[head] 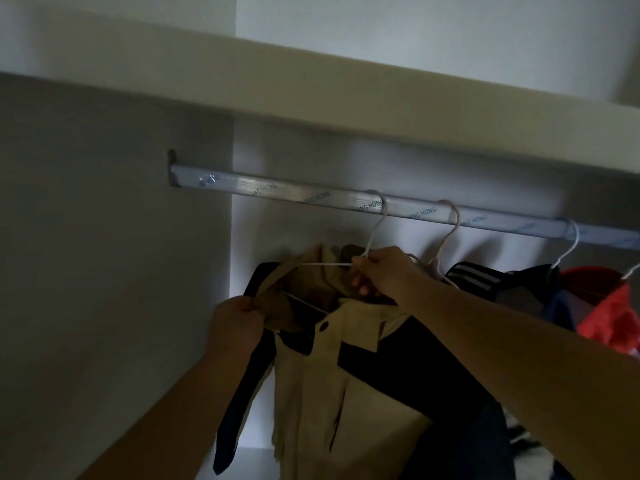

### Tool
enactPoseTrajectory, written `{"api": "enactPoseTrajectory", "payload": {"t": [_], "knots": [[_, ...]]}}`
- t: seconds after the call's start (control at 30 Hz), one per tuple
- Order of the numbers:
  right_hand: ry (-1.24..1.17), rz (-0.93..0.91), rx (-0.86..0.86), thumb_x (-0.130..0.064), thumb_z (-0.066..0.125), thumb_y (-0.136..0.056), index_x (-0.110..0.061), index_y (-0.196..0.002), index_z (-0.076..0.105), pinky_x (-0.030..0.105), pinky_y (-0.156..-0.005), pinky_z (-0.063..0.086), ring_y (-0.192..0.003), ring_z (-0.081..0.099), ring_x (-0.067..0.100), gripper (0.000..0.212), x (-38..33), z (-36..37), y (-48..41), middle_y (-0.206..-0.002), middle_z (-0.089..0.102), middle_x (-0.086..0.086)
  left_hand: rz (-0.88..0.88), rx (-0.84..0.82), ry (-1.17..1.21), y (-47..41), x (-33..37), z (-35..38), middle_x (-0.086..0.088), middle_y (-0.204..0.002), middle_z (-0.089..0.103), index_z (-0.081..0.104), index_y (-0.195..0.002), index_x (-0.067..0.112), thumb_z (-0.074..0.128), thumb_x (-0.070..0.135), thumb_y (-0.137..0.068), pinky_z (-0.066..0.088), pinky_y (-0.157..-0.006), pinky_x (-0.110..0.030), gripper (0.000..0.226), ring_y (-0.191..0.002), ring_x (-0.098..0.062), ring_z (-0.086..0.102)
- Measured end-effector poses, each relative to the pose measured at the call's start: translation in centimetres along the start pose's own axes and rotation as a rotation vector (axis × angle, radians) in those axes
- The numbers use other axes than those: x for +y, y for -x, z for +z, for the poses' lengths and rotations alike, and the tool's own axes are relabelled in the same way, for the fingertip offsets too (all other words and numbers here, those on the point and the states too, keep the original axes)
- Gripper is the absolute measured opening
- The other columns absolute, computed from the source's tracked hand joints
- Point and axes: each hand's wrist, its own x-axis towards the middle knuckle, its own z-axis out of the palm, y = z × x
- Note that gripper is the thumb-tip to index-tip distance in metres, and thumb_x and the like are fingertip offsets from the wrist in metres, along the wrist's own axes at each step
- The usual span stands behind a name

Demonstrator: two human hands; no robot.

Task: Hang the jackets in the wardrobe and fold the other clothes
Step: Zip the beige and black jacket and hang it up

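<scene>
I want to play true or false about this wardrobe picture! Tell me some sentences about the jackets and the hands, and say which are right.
1. The white hanger has its hook over the rail. True.
2. The left hand is empty. False: it grips the tan jacket near the collar.
3. The right hand holds the white hanger below its hook. True.
4. The red garment hangs left of the tan jacket. False: it hangs to the right.

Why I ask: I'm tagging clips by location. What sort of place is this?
Most likely inside a wardrobe: a silver metal hanging rail under a white shelf, white wire hangers hooked over it, and a beige-and-navy jacket on one.
</scene>
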Motion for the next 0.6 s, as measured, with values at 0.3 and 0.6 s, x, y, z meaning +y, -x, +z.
{"api": "enactPoseTrajectory", "payload": {"t": [0.3, 0.6], "knots": [[0.909, -0.94, 0.095, -0.012, 0.054, -0.076, -0.019, -0.104, 0.066, 0.038, -0.087, 0.042, -0.098, 0.059, 0.025, 0.03, 1.8, 2.7, 8.4, -0.102, 0.063, 0.003, -0.12, -0.085, 0.252, 0.1, 2.3, 0.3, -0.014, -0.086, 0.063, 0.059, -0.074, 0.009, 0.057, 0.005, -0.091, 0.055, -0.069, -0.029, 0.017, -0.077, -0.022, 0.062], [1.226, -0.395, -0.266, -0.01, 0.034, -0.099, -0.006, -0.145, 0.029, 0.037, -0.082, 0.042, -0.117, 0.053, 0.029, 0.046, 7.4, 7.3, 9.4, -0.13, 0.054, 0.015, -0.134, -0.099, 0.434, 1.3, 3.3, 0.4, -0.011, -0.084, 0.062, 0.06, -0.075, 0.008, 0.063, 0.008, -0.089, 0.055, -0.049, -0.017, 0.014, -0.073, -0.016, 0.06]]}}
